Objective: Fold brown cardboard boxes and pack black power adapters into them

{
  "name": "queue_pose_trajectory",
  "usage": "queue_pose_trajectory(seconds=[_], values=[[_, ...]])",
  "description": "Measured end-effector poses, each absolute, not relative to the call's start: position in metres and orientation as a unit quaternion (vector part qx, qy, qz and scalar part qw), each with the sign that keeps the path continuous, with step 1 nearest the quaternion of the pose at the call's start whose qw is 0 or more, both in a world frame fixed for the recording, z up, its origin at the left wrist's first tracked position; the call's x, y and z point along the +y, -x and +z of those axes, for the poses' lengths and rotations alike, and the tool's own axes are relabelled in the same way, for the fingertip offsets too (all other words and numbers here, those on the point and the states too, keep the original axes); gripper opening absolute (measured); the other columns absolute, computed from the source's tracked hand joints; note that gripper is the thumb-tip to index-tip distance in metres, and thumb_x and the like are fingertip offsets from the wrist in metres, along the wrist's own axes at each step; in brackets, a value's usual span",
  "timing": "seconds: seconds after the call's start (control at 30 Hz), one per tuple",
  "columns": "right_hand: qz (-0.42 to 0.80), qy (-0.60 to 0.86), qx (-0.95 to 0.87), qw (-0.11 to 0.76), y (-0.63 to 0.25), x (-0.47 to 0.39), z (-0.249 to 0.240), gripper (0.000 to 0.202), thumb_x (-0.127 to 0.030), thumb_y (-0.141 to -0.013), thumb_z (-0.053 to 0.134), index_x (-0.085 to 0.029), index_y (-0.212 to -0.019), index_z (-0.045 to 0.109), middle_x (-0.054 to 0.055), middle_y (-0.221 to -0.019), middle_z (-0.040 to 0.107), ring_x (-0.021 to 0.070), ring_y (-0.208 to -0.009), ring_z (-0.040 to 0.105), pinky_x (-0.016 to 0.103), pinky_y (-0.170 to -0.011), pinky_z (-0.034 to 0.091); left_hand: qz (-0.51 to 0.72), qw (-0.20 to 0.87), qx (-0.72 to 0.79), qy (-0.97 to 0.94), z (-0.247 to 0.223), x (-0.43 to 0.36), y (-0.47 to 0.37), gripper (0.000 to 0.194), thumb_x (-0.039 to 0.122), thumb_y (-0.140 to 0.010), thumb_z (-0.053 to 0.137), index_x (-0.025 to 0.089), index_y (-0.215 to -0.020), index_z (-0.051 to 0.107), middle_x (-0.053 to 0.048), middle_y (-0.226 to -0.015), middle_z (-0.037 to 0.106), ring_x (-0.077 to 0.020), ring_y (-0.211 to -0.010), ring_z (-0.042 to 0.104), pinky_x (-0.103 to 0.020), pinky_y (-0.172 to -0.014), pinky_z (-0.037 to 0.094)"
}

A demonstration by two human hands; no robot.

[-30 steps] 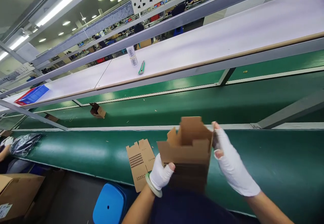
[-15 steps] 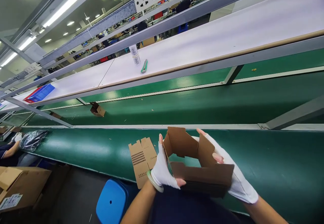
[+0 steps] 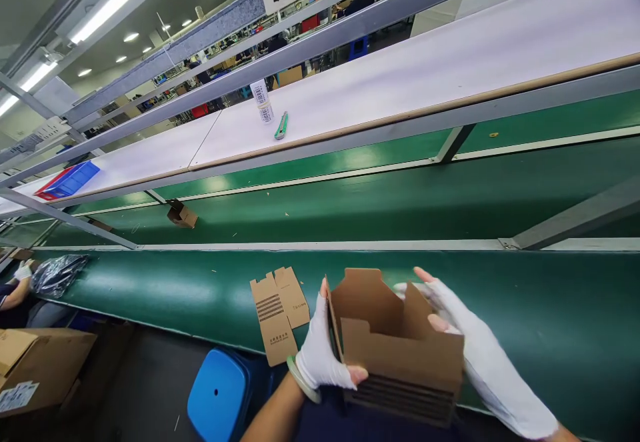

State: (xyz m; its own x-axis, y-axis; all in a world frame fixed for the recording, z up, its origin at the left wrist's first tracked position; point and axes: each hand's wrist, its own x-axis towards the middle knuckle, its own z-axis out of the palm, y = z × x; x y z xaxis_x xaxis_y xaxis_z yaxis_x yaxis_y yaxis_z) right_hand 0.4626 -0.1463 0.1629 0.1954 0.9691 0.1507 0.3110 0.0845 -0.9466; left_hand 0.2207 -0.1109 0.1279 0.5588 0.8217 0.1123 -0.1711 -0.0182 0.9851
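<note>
Brown corrugated card, matt and stiff, forms the box [image 3: 400,349] held over the near edge of the green belt [image 3: 150,289], close to the person's body. It stands open at the top, with its flaps up and uneven. The left hand [image 3: 320,355], in a white fingerless glove, closes its grip on the left wall, thumb along the front face and fingers up the side. The right hand [image 3: 475,342] cups the right wall, bare fingertips curled over the rim onto the inner flap.

By the look of it, the step is squaring up a folded carton. Next, I judge, the loose flaps must be pressed inward along their scored creases, with both walls kept parallel so the thin card does not buckle.

Just left of the box a flat blank [image 3: 277,312] lies printed side up on the smooth, slightly glossy belt. A blue stool [image 3: 220,395] with a rounded plastic seat stands below.
</note>
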Motion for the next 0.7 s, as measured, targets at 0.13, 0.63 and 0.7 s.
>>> queue_pose_trajectory(seconds=[0.13, 0.63, 0.7], values=[[-0.056, 0.523, -0.747, 0.406, -0.456, -0.155, 0.197, 0.048, -0.034, -0.092, 0.057, -0.027, -0.139, 0.053, 0.011, -0.125, 0.069, 0.0315, -0.112, 0.066, 0.047, -0.094, 0.055, 0.373, 0.651, 0.287, -0.595, 0.136, -0.106, -0.224, 0.149, 0.077, -0.059, 0.078, 0.016, -0.158, -0.014, -0.024, -0.165, 0.018, -0.0390, -0.152, 0.023, -0.055, -0.127, 0.018], [0.143, 0.431, -0.887, 0.077, -0.437, -0.125, 0.197, 0.021, -0.039, -0.092, 0.054, -0.026, -0.082, 0.068, 0.002, -0.061, 0.068, 0.0235, -0.049, 0.061, 0.033, -0.050, 0.036, 0.246, 0.551, 0.285, -0.745, 0.133, -0.083, -0.217, 0.123, 0.065, -0.057, 0.083, 0.026, -0.158, 0.023, -0.016, -0.156, 0.028, -0.0397, -0.146, 0.033, -0.057, -0.121, 0.028], [0.182, 0.416, -0.873, 0.177, -0.446, -0.129, 0.191, 0.020, -0.037, -0.093, 0.053, -0.028, -0.088, 0.070, 0.002, -0.080, 0.075, 0.0236, -0.065, 0.069, 0.036, -0.060, 0.050, 0.231, 0.544, 0.279, -0.757, 0.138, -0.078, -0.219, 0.099, 0.059, -0.056, 0.084, 0.027, -0.143, 0.049, -0.014, -0.154, 0.029, -0.0388, -0.140, 0.041, -0.055, -0.117, 0.036]])
